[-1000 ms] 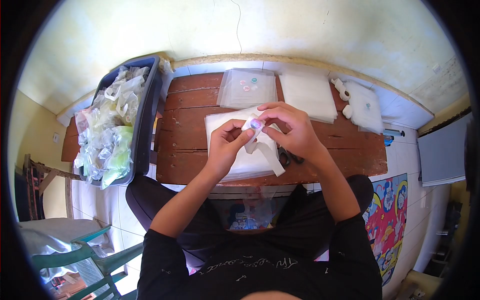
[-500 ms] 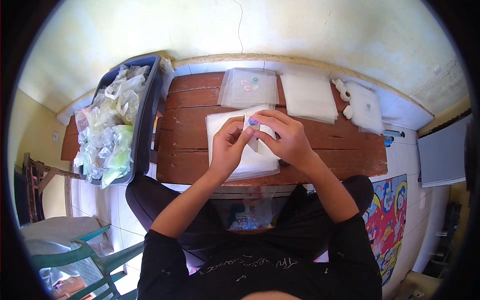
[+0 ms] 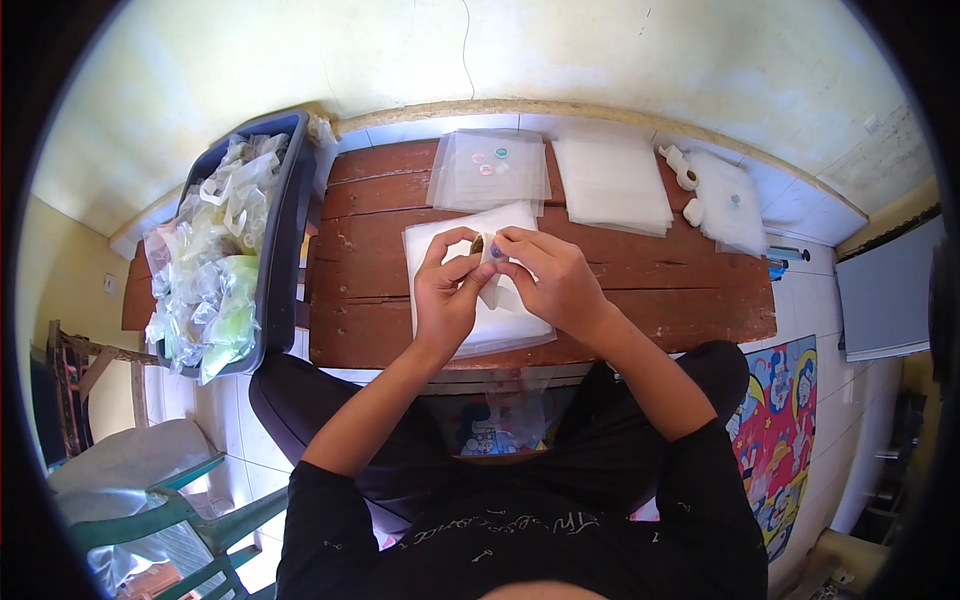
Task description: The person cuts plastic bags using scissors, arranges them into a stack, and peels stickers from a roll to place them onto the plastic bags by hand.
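Observation:
Over a stack of clear plastic bags (image 3: 425,250), my two hands meet on a small roll of round stickers (image 3: 490,292). My left hand (image 3: 445,300) is closed around the roll, whose brown core shows between thumb and fingers. A blue-purple round sticker (image 3: 495,251) faces up at the fingertips of my right hand (image 3: 552,285), which pinches it or the white backing; fingers hide which. Just beyond lies another bag pile (image 3: 450,185) with several round stickers on top, pink, green and white.
On the brown wooden table (image 3: 690,310) lie a pile of bags (image 3: 615,185), white sticker rolls (image 3: 685,175) and a further bag pile (image 3: 725,205) at the right. A dark tub (image 3: 285,220) full of crumpled plastic stands left. A green chair (image 3: 190,510) is lower left.
My hands have moved slightly left and turned the roll, so its brown core shows more and the round sticker less. The whole view has shifted slightly.

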`<state>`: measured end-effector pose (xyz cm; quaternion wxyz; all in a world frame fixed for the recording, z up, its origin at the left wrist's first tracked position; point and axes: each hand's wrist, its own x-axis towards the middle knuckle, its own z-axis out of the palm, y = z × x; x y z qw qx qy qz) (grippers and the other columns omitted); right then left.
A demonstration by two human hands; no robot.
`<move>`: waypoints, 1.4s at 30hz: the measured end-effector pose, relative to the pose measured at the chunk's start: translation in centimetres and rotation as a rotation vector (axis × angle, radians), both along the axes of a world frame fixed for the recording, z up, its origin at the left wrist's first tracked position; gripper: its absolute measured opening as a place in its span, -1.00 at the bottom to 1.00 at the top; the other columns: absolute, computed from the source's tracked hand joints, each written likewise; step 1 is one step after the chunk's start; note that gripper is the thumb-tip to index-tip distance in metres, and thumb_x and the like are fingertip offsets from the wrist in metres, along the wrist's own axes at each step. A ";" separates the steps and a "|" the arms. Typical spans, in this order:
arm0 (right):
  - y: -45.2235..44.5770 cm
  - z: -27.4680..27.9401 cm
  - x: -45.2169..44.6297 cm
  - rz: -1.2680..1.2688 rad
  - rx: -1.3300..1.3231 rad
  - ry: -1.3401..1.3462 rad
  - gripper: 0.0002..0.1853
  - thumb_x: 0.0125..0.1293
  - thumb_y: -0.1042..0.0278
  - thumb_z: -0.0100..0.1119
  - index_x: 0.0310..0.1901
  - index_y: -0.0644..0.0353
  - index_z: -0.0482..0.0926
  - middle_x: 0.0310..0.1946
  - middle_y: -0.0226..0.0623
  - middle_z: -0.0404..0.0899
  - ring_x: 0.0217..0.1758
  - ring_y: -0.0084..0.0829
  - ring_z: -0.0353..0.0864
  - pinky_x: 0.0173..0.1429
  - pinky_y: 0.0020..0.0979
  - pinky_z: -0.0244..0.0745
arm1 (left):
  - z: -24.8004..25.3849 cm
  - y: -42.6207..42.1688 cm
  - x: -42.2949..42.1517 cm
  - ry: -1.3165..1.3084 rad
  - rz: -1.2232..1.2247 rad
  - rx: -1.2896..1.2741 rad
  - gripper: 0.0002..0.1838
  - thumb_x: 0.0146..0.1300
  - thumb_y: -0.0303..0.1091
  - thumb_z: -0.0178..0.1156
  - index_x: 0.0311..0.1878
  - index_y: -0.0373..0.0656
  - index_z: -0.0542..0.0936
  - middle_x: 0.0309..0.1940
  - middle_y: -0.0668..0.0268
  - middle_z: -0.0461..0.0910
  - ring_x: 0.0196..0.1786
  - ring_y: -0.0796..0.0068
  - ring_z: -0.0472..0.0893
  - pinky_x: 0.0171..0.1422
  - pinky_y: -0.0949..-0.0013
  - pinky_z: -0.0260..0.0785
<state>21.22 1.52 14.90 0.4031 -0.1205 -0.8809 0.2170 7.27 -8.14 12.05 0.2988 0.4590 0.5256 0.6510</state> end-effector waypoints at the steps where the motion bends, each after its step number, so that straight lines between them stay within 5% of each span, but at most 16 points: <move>1: 0.0 -0.1 0.0 -0.002 -0.002 0.000 -0.74 0.11 0.57 0.33 -0.12 0.34 0.59 -0.13 -0.07 0.65 -0.15 -0.06 0.67 -0.08 -0.27 0.61 | -0.2 0.0 0.0 0.084 0.032 0.022 -0.90 0.28 -0.56 0.23 -0.22 -0.39 0.69 0.06 0.27 0.42 -0.11 0.59 0.53 -0.12 0.54 0.42; 5: -0.2 -0.6 -0.2 0.001 0.000 -0.018 -0.76 0.14 0.58 0.29 -0.12 0.36 0.57 -0.13 -0.05 0.64 -0.16 -0.03 0.65 -0.11 -0.23 0.60 | -0.9 0.2 -0.4 0.284 0.092 0.041 -0.90 0.25 -0.57 0.24 -0.22 -0.36 0.70 0.06 0.25 0.41 -0.20 0.58 0.55 -0.17 0.53 0.42; 17: 0.4 -0.5 -0.2 0.038 -0.169 -0.123 -0.79 0.17 0.51 0.25 -0.15 0.39 0.61 -0.22 0.00 0.66 -0.21 -0.06 0.69 -0.12 -0.27 0.60 | -0.6 0.4 -0.3 0.344 0.094 -0.033 -0.81 0.25 -0.40 0.30 -0.36 -0.35 0.57 0.05 0.15 0.48 -0.29 0.45 0.55 -0.26 0.42 0.40; 21: 0.4 -0.7 -0.2 0.016 -0.211 -0.096 -0.76 0.12 0.48 0.30 -0.18 0.37 0.60 -0.25 -0.06 0.67 -0.26 -0.12 0.70 -0.15 -0.32 0.61 | -1.1 0.6 -0.2 0.278 0.100 -0.022 -0.81 0.26 -0.39 0.30 -0.35 -0.35 0.57 0.02 0.12 0.52 -0.29 0.43 0.55 -0.25 0.43 0.40; 23: 0.3 -0.6 -0.1 0.004 -0.201 -0.111 -0.77 0.11 0.49 0.30 -0.19 0.37 0.60 -0.25 -0.07 0.68 -0.27 -0.13 0.70 -0.16 -0.33 0.61 | -1.6 0.8 -0.2 0.229 0.083 0.026 -0.81 0.31 -0.41 0.26 -0.34 -0.37 0.57 0.05 0.18 0.54 -0.26 0.68 0.47 -0.28 0.58 0.31; 35: 0.1 -1.7 -0.3 -0.042 -0.031 -0.066 -0.81 0.11 0.52 0.29 -0.22 0.28 0.56 -0.24 -0.15 0.67 -0.30 -0.15 0.69 -0.24 -0.31 0.61 | -1.0 0.4 0.3 0.168 0.100 0.031 -0.81 0.30 -0.41 0.27 -0.35 -0.37 0.58 0.02 0.23 0.58 -0.30 0.74 0.48 -0.35 0.63 0.29; 42: 0.1 -1.2 -0.5 -0.048 -0.034 -0.020 -0.85 0.14 0.55 0.28 -0.25 0.28 0.54 -0.25 -0.15 0.67 -0.30 -0.16 0.69 -0.23 -0.33 0.61 | -0.6 0.3 0.2 0.131 0.053 -0.003 -0.84 0.31 -0.46 0.25 -0.29 -0.41 0.58 0.05 0.15 0.54 -0.22 0.57 0.56 -0.24 0.51 0.43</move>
